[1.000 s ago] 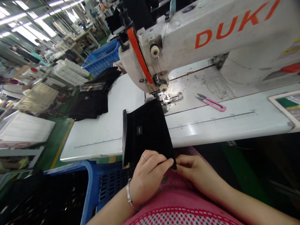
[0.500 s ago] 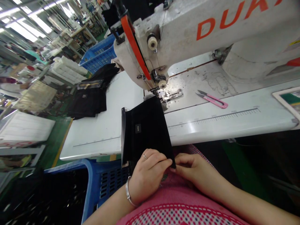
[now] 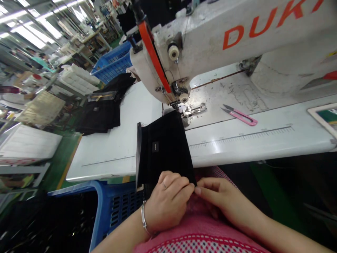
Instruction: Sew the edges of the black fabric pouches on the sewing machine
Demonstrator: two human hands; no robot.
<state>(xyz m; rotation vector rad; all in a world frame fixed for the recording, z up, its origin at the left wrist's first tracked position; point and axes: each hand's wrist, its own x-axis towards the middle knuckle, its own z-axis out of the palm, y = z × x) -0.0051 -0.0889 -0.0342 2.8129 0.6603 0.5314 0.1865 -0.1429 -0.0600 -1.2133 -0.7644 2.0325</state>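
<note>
I had L hand [image 3: 170,202] & R hand [image 3: 222,195] pinching blk fabric [image 3: 172,147] at btm ctr, below sewing mach [image 3: 207,49] upper rt.

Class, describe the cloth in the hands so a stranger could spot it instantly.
Find the sewing machine. From its needle end, black cloth runs across the table to the left hand and right hand. Unlike the black pile, it is held.

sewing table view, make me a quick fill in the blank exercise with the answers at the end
The left hand holds cloth coloured ____.
The bracelet circles the person's ____ wrist.
In this picture, the snips lie to the ____ of the cloth.
The basket at lower left is coloured ____.

Missing words: black; left; right; blue
</note>
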